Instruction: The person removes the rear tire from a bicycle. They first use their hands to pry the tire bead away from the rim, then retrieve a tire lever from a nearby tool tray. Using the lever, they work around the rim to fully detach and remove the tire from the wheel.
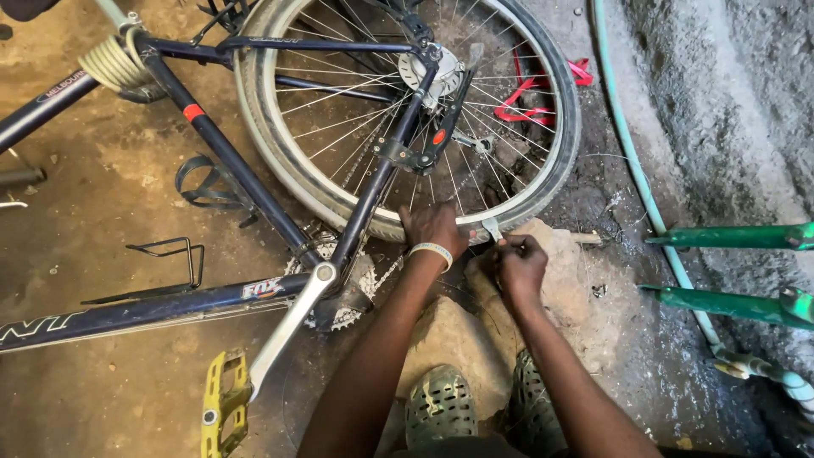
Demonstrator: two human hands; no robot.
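A dark blue bicycle frame point(212, 140) lies on the dirt floor with its yellow pedal point(222, 405) and chainring point(343, 293) toward the left, and the rear wheel point(407, 110) stands just beyond the person's hands. The left hand point(434, 231), a pale wristband point(431, 251) on its wrist, is closed over the lower edge of the wheel's tyre. Just to its right, the right hand point(519, 265) pinches the handle of a small metal tool point(492, 229) whose tip meets the rim beside the left hand; green metal bars point(729, 271) lie far right.
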